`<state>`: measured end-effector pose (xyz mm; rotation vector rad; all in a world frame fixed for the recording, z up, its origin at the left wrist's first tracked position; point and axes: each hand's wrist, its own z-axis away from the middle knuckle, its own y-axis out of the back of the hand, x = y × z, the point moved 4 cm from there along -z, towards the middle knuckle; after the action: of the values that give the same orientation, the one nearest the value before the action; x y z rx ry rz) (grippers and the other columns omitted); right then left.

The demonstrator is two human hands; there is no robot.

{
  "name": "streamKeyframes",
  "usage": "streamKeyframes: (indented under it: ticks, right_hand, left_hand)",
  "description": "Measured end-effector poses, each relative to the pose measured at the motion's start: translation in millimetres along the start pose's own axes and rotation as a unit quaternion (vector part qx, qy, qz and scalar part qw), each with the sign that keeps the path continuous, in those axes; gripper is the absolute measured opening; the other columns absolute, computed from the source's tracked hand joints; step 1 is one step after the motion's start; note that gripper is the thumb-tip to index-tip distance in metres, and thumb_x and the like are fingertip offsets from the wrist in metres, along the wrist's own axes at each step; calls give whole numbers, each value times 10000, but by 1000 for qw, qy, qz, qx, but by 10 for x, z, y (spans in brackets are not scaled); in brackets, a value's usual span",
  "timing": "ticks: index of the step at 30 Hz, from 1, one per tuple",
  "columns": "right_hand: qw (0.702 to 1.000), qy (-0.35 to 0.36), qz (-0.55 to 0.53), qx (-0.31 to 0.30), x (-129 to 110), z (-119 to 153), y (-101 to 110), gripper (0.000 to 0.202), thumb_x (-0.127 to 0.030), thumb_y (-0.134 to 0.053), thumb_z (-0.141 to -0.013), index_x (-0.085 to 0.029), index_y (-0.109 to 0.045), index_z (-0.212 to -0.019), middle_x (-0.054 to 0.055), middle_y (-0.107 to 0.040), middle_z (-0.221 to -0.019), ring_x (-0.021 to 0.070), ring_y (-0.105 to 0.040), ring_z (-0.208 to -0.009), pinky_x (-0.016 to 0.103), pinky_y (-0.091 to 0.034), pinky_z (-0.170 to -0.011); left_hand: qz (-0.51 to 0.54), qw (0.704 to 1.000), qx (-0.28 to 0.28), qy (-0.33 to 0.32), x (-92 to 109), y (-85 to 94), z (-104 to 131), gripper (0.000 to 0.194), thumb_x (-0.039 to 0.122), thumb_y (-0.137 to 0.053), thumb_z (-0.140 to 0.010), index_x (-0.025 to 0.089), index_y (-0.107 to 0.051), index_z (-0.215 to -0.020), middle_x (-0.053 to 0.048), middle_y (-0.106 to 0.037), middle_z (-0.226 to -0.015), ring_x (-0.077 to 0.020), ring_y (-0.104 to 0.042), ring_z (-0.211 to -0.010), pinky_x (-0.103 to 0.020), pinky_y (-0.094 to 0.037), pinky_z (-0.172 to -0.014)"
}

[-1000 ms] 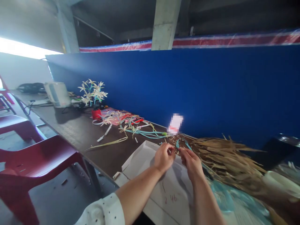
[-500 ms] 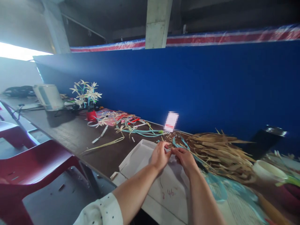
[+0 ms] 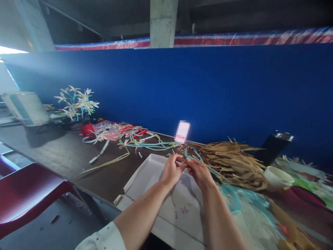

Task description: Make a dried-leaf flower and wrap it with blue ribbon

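Note:
My left hand point(image 3: 172, 171) and my right hand point(image 3: 199, 171) meet over the far part of a white cardboard tray point(image 3: 137, 177) marked with handwritten numbers. Both are closed, thumbs and fingers pinched close together. Whatever lies between the fingertips is too small and too hidden to name. Just beyond the hands are a blue ribbon strip point(image 3: 194, 152) and scattered plant scraps. A heap of dried brown husk leaves point(image 3: 231, 161) lies right of my right hand.
Pale blue-green cords point(image 3: 148, 146) and a red pot with white handmade flowers point(image 3: 87, 130) are on the dark table to the left, with a kettle point(image 3: 26, 108) farther off. At right stand a white cup point(image 3: 278, 177) and black flask point(image 3: 275, 147). A blue partition point(image 3: 208, 86) rises behind.
The view has swung to the right, so the table and its things appear shifted left. My hands stay pinched together over the tray.

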<state>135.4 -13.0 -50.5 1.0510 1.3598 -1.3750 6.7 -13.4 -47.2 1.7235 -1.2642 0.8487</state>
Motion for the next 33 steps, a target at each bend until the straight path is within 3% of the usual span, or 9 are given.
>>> streamKeyframes:
  ticks: [9, 16, 23, 33]
  right_hand:
    - [991, -6, -126, 32, 1, -14, -119, 308, -373, -804, -545, -156, -588, -575, -44, -491, -487, 28, -387, -419, 139, -293, -364]
    - [977, 16, -190, 96, 4, -56, 166, 259, -326, -805, -571, -158, -623, -649, -36, -539, -561, 10, -397, -421, 94, -331, -333]
    - [987, 14, -157, 34, -32, -25, 122, 240, -260, -776, -615, -177, -691, -824, 11, -639, -768, 33, -463, -487, 115, -408, -387]
    - [995, 27, -90, -10, -108, 63, 34, 407, -277, -736, -658, -224, -643, -1050, 36, -651, -962, 48, -451, -512, 161, -335, -392]
  left_hand:
    - [30, 999, 2, -18, 118, 31, 16, 318, 358, -625, -746, 150, -572, -981, -72, -613, -912, -138, -574, -766, -251, -459, -683]
    - [28, 998, 30, -45, 147, 77, 33, 259, 329, -592, -774, 156, -573, -966, -45, -590, -839, -111, -536, -692, -229, -450, -640]
    - [40, 999, 30, -15, 118, 78, 1, 229, 334, -565, -791, 153, -590, -929, -47, -613, -823, -121, -552, -706, -232, -445, -646]
    - [56, 998, 25, 7, 37, 69, -40, 246, 372, -577, -781, 158, -608, -898, -47, -640, -847, -126, -569, -727, -231, -443, -664]
